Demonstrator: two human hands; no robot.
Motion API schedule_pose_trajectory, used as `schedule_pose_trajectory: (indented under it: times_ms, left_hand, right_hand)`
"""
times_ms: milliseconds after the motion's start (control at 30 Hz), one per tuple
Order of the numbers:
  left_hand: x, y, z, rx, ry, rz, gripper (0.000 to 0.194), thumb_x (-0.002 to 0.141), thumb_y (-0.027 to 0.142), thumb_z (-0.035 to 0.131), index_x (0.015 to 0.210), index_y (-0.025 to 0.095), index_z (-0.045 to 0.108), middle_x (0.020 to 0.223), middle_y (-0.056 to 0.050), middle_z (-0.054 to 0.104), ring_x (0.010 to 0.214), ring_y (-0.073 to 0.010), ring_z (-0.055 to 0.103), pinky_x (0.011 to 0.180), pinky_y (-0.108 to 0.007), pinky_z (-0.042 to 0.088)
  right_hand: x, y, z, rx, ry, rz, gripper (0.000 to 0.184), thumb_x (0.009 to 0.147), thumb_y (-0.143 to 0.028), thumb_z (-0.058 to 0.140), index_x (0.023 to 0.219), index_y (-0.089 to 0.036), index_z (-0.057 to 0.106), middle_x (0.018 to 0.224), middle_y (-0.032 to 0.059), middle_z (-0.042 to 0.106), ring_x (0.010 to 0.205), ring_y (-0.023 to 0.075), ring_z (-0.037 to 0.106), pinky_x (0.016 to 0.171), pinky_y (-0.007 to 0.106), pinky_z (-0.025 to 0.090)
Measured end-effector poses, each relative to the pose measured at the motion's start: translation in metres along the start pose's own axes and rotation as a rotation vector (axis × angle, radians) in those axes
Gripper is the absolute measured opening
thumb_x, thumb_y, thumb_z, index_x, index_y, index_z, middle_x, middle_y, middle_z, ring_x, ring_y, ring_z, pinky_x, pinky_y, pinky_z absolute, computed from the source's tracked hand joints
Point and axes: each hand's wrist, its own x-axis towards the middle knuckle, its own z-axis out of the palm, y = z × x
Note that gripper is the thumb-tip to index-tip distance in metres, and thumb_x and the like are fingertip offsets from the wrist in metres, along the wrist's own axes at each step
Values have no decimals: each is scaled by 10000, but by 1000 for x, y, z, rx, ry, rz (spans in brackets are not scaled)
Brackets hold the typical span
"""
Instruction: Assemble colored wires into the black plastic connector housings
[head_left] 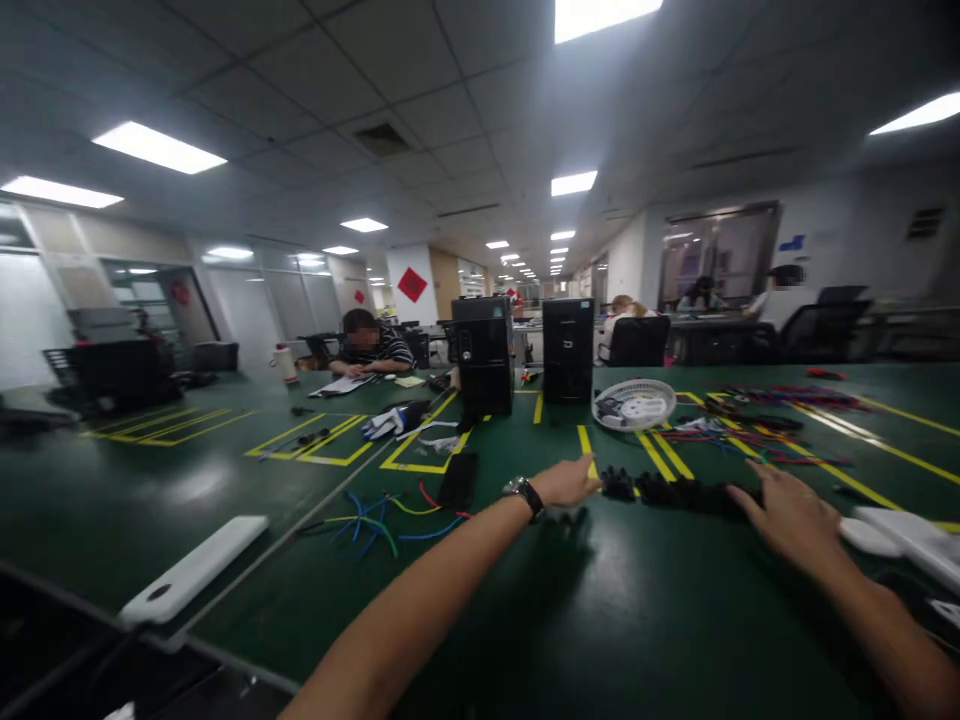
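Observation:
A row of small black parts (675, 491), dark and too blurred to name, lies on the green table between my two hands. My left hand (566, 483), with a watch (525, 492) on its wrist, is at the row's left end, fingers stretched out. At the right end is my right hand (799, 512), its thumb apart from the fingers and nothing seen in its grasp. Whether either hand presses on the parts is hard to see. Beyond the row stands a white basket (660, 390) with pale pieces inside.
Two black computer towers (568, 350) stand behind. Coloured wires (367, 520) and a black phone-like slab (458, 480) lie left; more red and blue wires (772, 445) lie right. A long white case (196, 568) is near left. Across the table sits a person (390, 350).

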Motion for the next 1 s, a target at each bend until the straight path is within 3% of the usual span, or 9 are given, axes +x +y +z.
schedule_pose_trajectory:
  times_ms: [67, 167, 233, 300, 400, 533, 667, 833, 1000]
  left_hand:
    - [-28, -8, -32, 4, -4, 67, 433, 732, 333, 634, 1131, 167, 607, 990, -112, 687, 991, -262, 605, 914, -347, 389]
    - [-88, -36, -99, 63, 57, 170, 419, 714, 332, 641, 1120, 228, 629, 1044, -96, 668, 1037, -267, 574, 988, -386, 348]
    - [-129, -69, -144, 83, 148, 100, 422, 653, 334, 690, 1064, 244, 658, 1093, -95, 655, 1064, -279, 560, 1008, -399, 340]
    - [-166, -107, -181, 149, 328, -16, 450, 634, 389, 695, 1060, 248, 660, 1135, -98, 639, 1087, -285, 548, 1022, -415, 326]
    - [-210, -156, -214, 308, 230, -266, 623, 598, 489, 701, 1164, 245, 611, 1230, -118, 590, 1144, -313, 520, 1014, -453, 329]
    - [-241, -191, -223, 383, 35, -271, 688, 635, 560, 667, 1243, 257, 555, 1386, -135, 462, 1293, -330, 386, 1060, -472, 258]
    - [-251, -203, -208, 427, 34, -198, 577, 798, 480, 542, 1324, 254, 471, 1472, -107, 344, 1360, -268, 290, 1105, -434, 191]
    - [-260, -195, -185, 300, 101, -145, 528, 798, 342, 557, 1311, 235, 490, 1442, -80, 399, 1363, -225, 290, 1131, -405, 161]
    - [-261, -175, -190, 46, 144, -196, 672, 695, 269, 620, 1344, 224, 453, 1430, -67, 413, 1311, -243, 388, 1114, -396, 224]
  right_hand:
    - [-3, -26, 1, 12, -62, -124, 689, 811, -625, 368, 1180, -95, 605, 1172, 281, 568, 1129, 362, 519, 926, 507, 376]
    - [-30, -103, -1, 121, -222, -312, 509, 858, -509, 379, 1165, -172, 604, 1149, 167, 612, 1080, 307, 556, 944, 470, 415]
    - [-54, -169, 2, 206, -389, -443, 414, 877, -434, 416, 1173, -210, 600, 1176, 119, 607, 1094, 265, 549, 970, 424, 407]
    - [-75, -236, 11, 278, -533, -593, 404, 877, -400, 449, 1217, -220, 575, 1196, 95, 598, 1110, 238, 533, 984, 382, 393]
    - [-98, -327, 37, 324, -631, -744, 547, 845, -463, 513, 1321, -195, 482, 1243, 109, 567, 1157, 251, 483, 992, 377, 364]
    - [-120, -412, 89, 226, -624, -744, 731, 806, -593, 507, 1379, -150, 404, 1252, 177, 541, 1169, 321, 445, 963, 444, 341]
    - [-141, -454, 132, 55, -605, -622, 740, 808, -649, 450, 1328, -123, 463, 1233, 215, 542, 1196, 360, 408, 953, 480, 310]
    - [-167, -475, 135, 121, -596, -581, 636, 887, -612, 292, 1265, -149, 508, 1207, 207, 554, 1148, 343, 447, 913, 493, 330]
    - [-179, -492, 127, 176, -649, -547, 703, 830, -653, 379, 1308, -143, 447, 1222, 217, 536, 1135, 371, 450, 895, 534, 337]
